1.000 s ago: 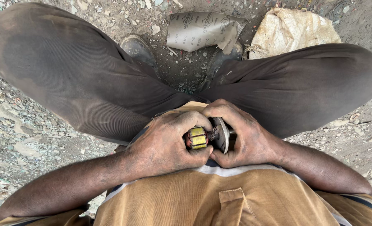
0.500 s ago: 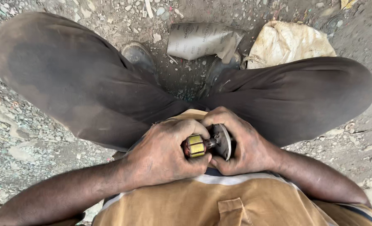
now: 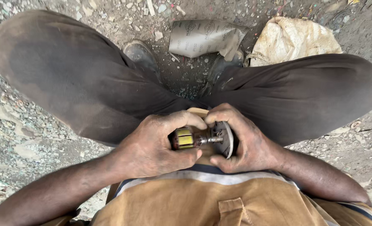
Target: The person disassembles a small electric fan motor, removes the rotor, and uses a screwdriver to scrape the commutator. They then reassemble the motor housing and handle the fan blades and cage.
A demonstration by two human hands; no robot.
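Note:
I sit cross-legged on gravel and hold a small motor armature (image 3: 189,139) in front of my belly. My left hand (image 3: 156,146) is wrapped around its winding end, where yellow and copper bands show. My right hand (image 3: 246,142) grips the grey metal disc (image 3: 227,139) at the other end of the short shaft, thumb and forefinger pinching near the shaft. Both hands are dark with grime and touch each other above the part.
My dark-trousered knees (image 3: 69,75) spread to both sides, shoes (image 3: 140,54) tucked in the middle. A curled sheet of sandpaper (image 3: 204,37) and a dirty white sack (image 3: 294,37) lie on the stony ground beyond my feet.
The hands have stayed locked on the part. My right hand's fingers have shifted slightly on the disc, and the view has drifted a little.

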